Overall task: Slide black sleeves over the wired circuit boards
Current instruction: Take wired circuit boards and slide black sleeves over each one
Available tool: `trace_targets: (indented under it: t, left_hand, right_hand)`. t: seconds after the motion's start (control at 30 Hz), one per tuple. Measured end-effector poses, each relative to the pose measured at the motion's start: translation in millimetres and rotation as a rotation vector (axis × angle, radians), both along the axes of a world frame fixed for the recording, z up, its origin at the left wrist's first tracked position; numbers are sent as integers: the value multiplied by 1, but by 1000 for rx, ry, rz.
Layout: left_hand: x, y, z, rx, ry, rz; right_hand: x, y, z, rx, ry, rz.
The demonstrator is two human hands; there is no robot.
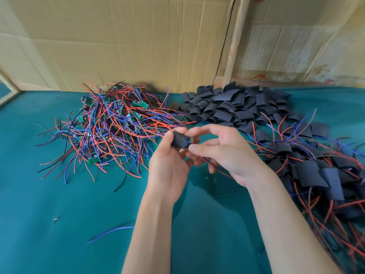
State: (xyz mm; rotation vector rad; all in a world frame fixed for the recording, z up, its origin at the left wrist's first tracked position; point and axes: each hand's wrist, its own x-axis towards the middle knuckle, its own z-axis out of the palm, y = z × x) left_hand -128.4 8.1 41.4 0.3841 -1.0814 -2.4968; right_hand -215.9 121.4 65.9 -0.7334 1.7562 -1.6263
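A: What's largest in my feed?

B: Cardboard sheets (122, 42) standing along the far edge, then the teal surface (59, 214) below them.

A: Piles next?

B: Three. Far left, a tangle of bare wired boards (110, 123), red, blue and black leads with small green boards showing. Far middle to right, a heap of loose black sleeves (233, 107). Near right, a spread of sleeved boards (320, 175) with wires trailing toward the near edge.

A: I log the hands at centre, above the surface.

B: Agreed. Left hand (169, 167) has fingers curled round one black sleeve (179, 139), held up between the piles. Right hand (227, 153) touches the sleeve's right end, thumb and forefinger pinching something there; I can't tell whether it is board or wire. A dark wire (207, 161) drops from that end under the right palm.

A: Smallest items?

B: A stray blue wire (110, 232) lying near left of the forearms, and a tiny scrap (56, 219) further left.
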Motion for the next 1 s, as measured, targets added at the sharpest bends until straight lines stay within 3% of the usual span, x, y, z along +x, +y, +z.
trace_targets:
  t: [0.17,0.27,0.53,0.67,0.73,1.0]
  left_hand:
    - [2,-1,-2,240,45,-77]
    - [1,0,-3,275,28,-91]
    - [0,5,2,92,22,-99]
    - [-4,9,-5,-302,-106,49]
    - [-5,13,-7,-430,-90,16]
    - [-8,22,-5,-497,4,-101]
  right_hand:
    - [-2,2,-1,-23,-53,13]
    - [-2,-1,-3,-19,1,-13]
    - [-2,0,-8,-62,32,-5]
    - [-9,14,-3,-17,-55,147]
    - [-13,21,1,30,-69,179]
    - [-9,39,22,123,47,108]
